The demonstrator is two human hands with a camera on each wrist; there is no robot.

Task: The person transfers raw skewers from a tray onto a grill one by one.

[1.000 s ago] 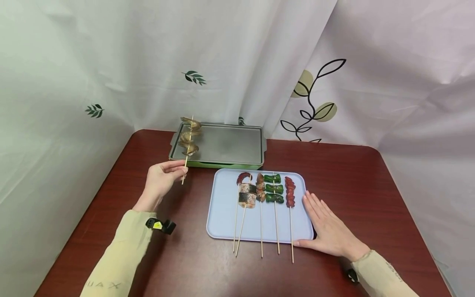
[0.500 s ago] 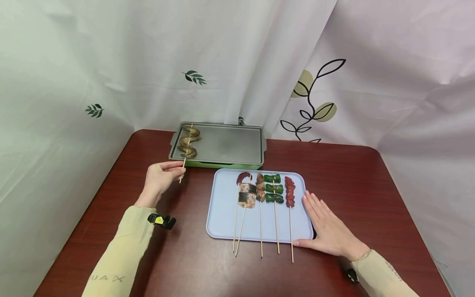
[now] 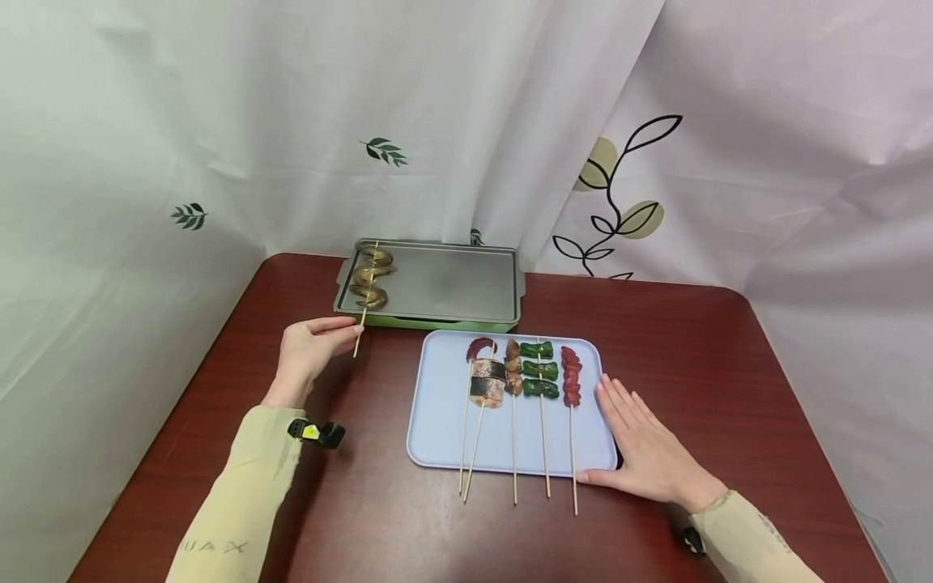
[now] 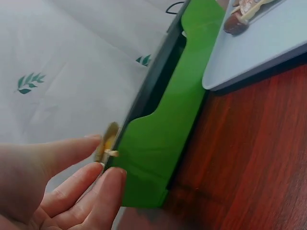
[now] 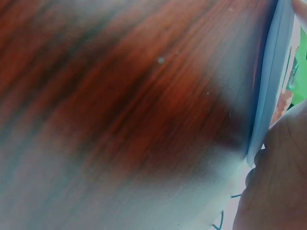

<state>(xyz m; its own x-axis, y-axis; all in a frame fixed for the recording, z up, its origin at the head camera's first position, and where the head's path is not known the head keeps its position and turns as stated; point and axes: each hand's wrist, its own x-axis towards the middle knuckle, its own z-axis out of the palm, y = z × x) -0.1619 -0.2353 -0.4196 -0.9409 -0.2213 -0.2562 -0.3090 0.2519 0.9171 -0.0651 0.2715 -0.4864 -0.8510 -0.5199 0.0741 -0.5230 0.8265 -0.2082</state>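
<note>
In the head view my left hand (image 3: pixel 313 348) pinches the stick end of a shrimp skewer (image 3: pixel 372 275) between thumb and fingers. Its three curled brownish shrimp lie along the left side of a grey grill pan (image 3: pixel 455 283) on a green base. In the left wrist view the fingertips (image 4: pixel 112 179) are right beside the green base (image 4: pixel 160 158), with the skewer's food seen end-on. My right hand (image 3: pixel 649 453) lies with straight fingers along the right edge of a pale blue tray (image 3: pixel 437 437), thumb at its near right corner.
On the tray lie an octopus tentacle skewer (image 3: pixel 477 348), a fish-like skewer (image 3: pixel 487 382), a brown meat skewer (image 3: pixel 513 368), a green pepper skewer (image 3: pixel 539 371) and a red skewer (image 3: pixel 571 376). Their sticks overhang its near edge. White curtains rise behind the dark red table (image 3: pixel 379 502).
The shrimp skewer has come down from above the grill pan onto its left side. The left hand has lowered with it and shifted slightly left. The right hand has stayed at the tray.
</note>
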